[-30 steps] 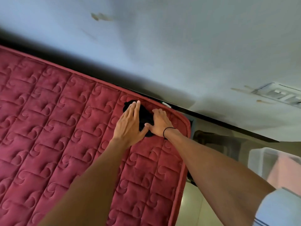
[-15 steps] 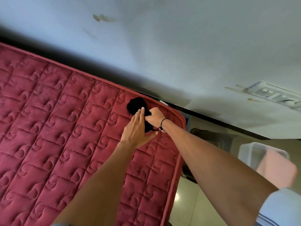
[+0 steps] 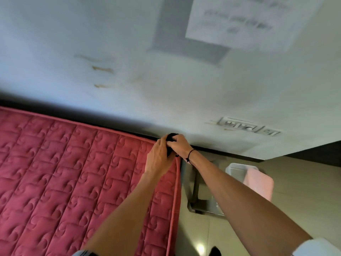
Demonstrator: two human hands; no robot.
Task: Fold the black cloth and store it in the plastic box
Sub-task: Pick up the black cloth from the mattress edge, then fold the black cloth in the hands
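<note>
Holding the cloth (image 3: 170,137) bunched small between them, the left hand (image 3: 159,157) and right hand (image 3: 180,145) are pressed together around it. The folding looks done. It must go in the box (image 3: 235,172), down to their right.

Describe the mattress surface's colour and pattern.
Deep red mattress, quilted in square panels with swirl stitching, shown in the head view.

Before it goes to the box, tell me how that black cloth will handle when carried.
The black cloth bunches into a small wad between the left hand and right hand, so it is probably soft, floppy and light. Loose edges may flop open, so a full grip likely keeps the fold. Rolling or breaking seems unlikely.
</note>
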